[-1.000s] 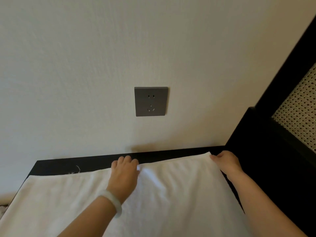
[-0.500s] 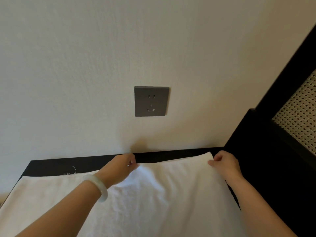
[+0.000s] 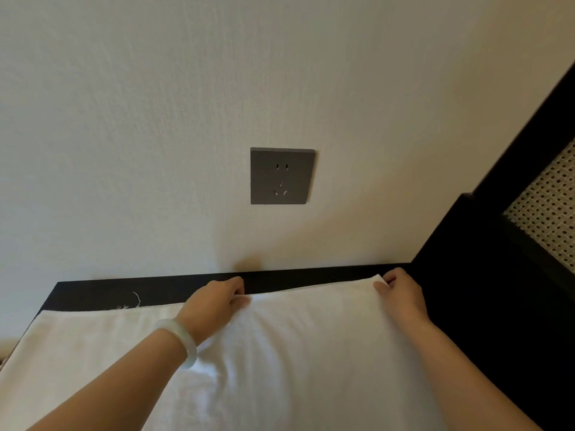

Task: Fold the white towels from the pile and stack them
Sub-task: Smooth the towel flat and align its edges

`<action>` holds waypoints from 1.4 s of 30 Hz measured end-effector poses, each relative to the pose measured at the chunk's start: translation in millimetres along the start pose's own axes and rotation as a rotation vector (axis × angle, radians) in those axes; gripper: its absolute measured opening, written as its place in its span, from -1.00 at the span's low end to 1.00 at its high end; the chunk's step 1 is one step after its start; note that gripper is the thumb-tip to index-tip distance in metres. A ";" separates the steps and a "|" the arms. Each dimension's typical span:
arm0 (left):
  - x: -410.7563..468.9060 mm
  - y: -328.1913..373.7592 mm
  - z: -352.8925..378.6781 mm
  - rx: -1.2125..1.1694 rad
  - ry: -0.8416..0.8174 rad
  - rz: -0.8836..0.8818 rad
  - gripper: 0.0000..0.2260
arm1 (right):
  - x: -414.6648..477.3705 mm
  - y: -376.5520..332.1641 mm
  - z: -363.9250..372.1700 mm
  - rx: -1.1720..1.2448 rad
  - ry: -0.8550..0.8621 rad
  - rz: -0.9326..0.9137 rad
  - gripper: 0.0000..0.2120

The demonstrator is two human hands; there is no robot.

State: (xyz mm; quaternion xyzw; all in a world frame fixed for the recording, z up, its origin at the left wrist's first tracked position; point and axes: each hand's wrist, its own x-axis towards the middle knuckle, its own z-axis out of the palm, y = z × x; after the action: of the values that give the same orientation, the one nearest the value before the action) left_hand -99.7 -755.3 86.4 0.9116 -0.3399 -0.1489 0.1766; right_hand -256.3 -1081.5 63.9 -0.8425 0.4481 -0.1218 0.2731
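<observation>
A person folds a white towel [image 3: 295, 353] on a dark surface [image 3: 155, 289] set against a pale wall [image 3: 124, 119]. The towel lies spread across the surface and fills most of the space beneath both forearms, and its far edge runs just short of the wall.

The left hand [image 3: 217, 301] grips that far edge near its middle, with the fingers curled over the hem and the thumb pressed on the cloth from above. The right hand [image 3: 401, 295] pinches the towel's far right corner between thumb and curled fingers, and the corner lifts slightly off the surface. Between the two hands the hem is raised in a shallow ridge, and soft creases run back from the left hand toward the person.

A pale bracelet [image 3: 183, 340] circles the left wrist. To the left of the left hand, a loose white thread [image 3: 136, 301] curls off the towel's edge onto the bare surface. Above and between the hands, a grey wall socket [image 3: 281, 175] sits flat on the wall. Beyond the right hand stands a dark frame [image 3: 466, 306] holding a woven cane panel [image 3: 547, 209].
</observation>
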 end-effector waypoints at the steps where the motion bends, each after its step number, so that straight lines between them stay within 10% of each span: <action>1: -0.2 0.5 0.1 0.001 -0.001 -0.001 -0.81 | 1.8 0.6 0.4 -0.018 -0.010 -0.010 -0.84; 11: 0.8 5.1 0.2 0.169 -0.002 0.026 -0.85 | -9.7 -12.7 -4.9 -0.223 0.094 -0.117 -0.77; 16: -24.3 37.9 23.3 0.502 0.383 0.131 -0.68 | -81.5 -28.9 31.2 -0.371 0.056 -0.508 -0.49; 21: -69.7 52.8 67.2 0.371 0.117 0.202 -0.51 | -78.1 -14.9 44.5 -0.478 -0.124 -0.436 -0.38; 27: -77.2 -15.3 17.8 0.372 0.131 -0.208 -0.45 | -94.8 -40.6 39.9 -0.580 -0.150 -0.307 -0.39; 36: -157.7 -53.7 35.4 0.412 0.094 0.079 -0.49 | -206.8 -109.6 107.5 -0.551 -0.254 -0.670 -0.37; 42: -144.0 -128.1 -16.0 0.288 0.124 -0.412 -0.48 | -206.0 -109.8 104.4 -0.547 -0.298 -0.642 -0.42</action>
State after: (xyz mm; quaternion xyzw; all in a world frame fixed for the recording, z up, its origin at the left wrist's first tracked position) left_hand -125.2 -564.4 68.2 0.9848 -0.1533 -0.0758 0.0315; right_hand -250.9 -826.3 48.8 -0.9885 0.1354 0.0454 0.0501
